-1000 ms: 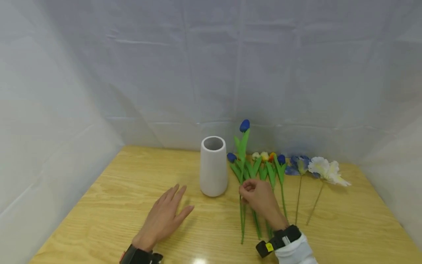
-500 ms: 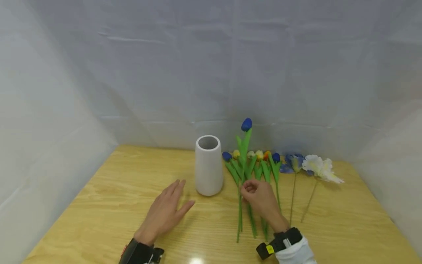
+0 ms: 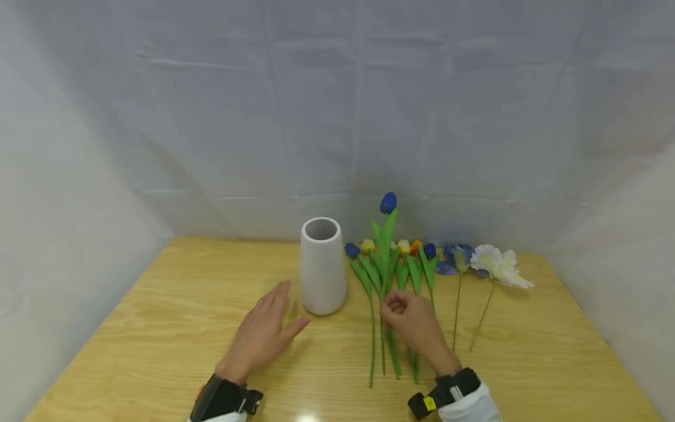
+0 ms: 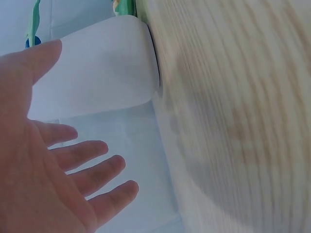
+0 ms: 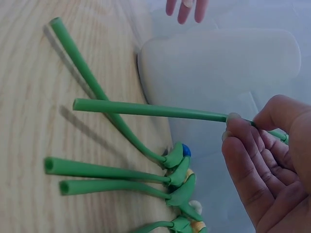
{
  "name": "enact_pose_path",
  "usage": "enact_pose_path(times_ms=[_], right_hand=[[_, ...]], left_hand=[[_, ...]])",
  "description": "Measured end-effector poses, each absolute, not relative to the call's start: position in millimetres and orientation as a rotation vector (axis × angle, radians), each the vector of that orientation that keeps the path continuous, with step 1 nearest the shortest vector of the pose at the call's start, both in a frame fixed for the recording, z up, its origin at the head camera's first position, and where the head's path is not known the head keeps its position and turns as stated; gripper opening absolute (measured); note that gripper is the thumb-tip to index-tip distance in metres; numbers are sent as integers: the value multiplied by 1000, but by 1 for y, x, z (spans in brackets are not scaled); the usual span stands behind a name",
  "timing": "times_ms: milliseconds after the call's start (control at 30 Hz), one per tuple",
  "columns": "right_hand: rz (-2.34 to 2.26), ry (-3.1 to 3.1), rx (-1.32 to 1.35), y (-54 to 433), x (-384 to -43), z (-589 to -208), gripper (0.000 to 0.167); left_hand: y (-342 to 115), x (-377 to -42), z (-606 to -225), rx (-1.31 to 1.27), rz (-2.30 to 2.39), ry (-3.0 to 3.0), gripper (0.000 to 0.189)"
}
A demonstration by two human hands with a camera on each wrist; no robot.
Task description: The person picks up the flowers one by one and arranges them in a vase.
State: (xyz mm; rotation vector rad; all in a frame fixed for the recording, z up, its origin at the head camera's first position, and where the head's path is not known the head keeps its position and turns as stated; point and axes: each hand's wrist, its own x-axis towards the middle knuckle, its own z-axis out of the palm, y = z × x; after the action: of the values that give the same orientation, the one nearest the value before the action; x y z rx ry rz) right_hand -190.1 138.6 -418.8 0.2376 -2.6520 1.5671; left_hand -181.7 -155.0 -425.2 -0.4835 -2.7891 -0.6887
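Note:
In the head view a white vase (image 3: 323, 266) stands upright on the wooden table. Left of it, my left hand (image 3: 261, 331) has its fingers extended and holds nothing; in the left wrist view this hand (image 4: 63, 150) has its palm beside the vase (image 4: 97, 68). My right hand (image 3: 416, 325) pinches the green stem of a blue tulip (image 3: 388, 203), its bloom raised above the others. In the right wrist view the held stem (image 5: 146, 110) lies between thumb and fingers, its cut end free above the table. Other tulips lie under it, including a blue one (image 3: 352, 251).
Beside the tulips lie a blue open-petalled flower (image 3: 457, 258) and a white one (image 3: 498, 266) on thin stems. A yellow tulip (image 3: 368, 246) and an orange one (image 3: 416, 247) lie near the table's back edge. A pale sheet (image 3: 316, 117) hangs behind.
The head view has turned so the scene slides left. My left hand is closer to the vase, and the held blue tulip sits farther right over the lying tulips, still pinched in my right hand.

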Motion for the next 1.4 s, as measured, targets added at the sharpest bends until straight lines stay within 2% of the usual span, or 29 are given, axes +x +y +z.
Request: enact_pose_path(times_ms=[633, 833, 1100, 1267, 1400], right_hand=[[1657, -2649, 280, 143, -186, -426, 16], [1655, -2652, 289, 143, -183, -426, 17], [1642, -2663, 297, 145, -181, -426, 16], [1628, -2663, 299, 147, -180, -429, 15], [1617, -2656, 308, 148, -180, -431, 15]], left_hand=[[-136, -210, -430, -327, -1022, -2821, 111], [-131, -224, -429, -260, -1240, -2737, 116], [-120, -238, -429, -210, -1571, -2517, 133], [-115, -246, -429, -233, -1686, -2439, 136], [-110, -251, -427, -285, -1779, -2372, 130]])
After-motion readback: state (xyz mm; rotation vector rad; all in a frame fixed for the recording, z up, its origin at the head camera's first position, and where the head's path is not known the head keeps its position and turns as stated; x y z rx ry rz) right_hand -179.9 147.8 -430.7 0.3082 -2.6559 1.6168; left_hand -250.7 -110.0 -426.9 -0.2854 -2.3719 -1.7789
